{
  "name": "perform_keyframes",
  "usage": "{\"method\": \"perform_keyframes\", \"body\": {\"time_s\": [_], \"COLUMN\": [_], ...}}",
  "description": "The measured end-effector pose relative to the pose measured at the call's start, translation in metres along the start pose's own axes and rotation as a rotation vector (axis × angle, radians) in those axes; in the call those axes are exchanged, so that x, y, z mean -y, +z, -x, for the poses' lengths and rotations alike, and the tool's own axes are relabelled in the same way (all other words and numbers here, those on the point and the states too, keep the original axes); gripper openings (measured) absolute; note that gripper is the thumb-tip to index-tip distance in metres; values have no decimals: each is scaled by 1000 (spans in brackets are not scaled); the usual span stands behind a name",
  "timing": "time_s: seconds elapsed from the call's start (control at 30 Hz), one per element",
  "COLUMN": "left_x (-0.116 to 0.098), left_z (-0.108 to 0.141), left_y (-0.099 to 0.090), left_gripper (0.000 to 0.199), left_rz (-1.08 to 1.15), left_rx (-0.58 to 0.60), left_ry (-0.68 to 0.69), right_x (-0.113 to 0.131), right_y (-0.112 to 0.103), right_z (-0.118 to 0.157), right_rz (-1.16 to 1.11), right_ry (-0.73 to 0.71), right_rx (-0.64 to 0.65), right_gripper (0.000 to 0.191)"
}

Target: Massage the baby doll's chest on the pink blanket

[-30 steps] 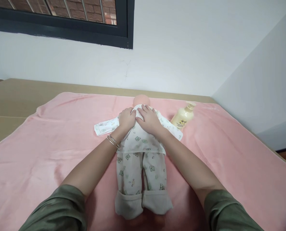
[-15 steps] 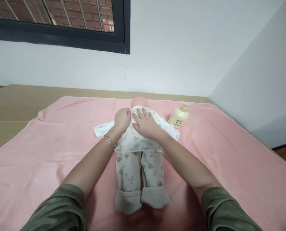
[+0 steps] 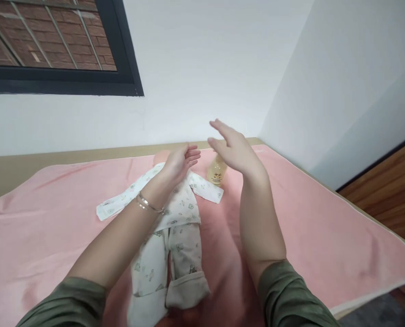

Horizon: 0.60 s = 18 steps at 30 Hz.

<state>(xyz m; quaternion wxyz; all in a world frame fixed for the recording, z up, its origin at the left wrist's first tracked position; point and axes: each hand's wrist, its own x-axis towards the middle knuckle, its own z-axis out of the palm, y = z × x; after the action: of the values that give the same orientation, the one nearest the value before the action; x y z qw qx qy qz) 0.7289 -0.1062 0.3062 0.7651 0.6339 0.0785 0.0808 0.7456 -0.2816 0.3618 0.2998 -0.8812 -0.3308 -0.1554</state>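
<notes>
A doll lies in a white printed top (image 3: 184, 206) and matching trousers (image 3: 185, 254), its head (image 3: 160, 158) at the far end. Above the doll's upper body is my left hand (image 3: 180, 162), palm turned up and to the right, fingers apart and holding nothing. My right hand (image 3: 234, 147) is raised over the pump bottle (image 3: 217, 171), fingers spread, with nothing in it. It hides the bottle's pump top; whether it touches the bottle I cannot tell. The doll's sleeves spread out to both sides.
A pink blanket (image 3: 291, 227) covers the table (image 3: 5, 175). Behind it stands a white wall (image 3: 202, 68) with a dark window frame (image 3: 127, 81). Brown wood (image 3: 389, 195) shows at the right.
Both hands have lifted off the doll's top. My right hand moved right, towards the bottle, and my left hand opened. The view has turned to the right.
</notes>
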Motion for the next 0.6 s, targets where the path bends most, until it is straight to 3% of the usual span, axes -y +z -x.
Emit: {"method": "perform_keyframes", "body": {"time_s": [0.1,0.23,0.4,0.6], "left_x": [-4,-4,1,-2], "left_z": [-17,-31,-35,-27], "left_y": [34,53,52,39], "left_gripper": [68,74,62,59], "left_rz": [187,455,756,922], "left_rx": [53,91,58,75], "left_ry": [-177,-239,-334,-411], "right_x": [-29,-35,-26,-27], "right_y": [13,46,73,73], "right_z": [-19,-32,-35,-40], "right_rz": [83,266,311,345], "right_ry": [149,229,402,424], "right_rx": [-121,-21,113,181], "right_gripper": [65,68,76,75]}}
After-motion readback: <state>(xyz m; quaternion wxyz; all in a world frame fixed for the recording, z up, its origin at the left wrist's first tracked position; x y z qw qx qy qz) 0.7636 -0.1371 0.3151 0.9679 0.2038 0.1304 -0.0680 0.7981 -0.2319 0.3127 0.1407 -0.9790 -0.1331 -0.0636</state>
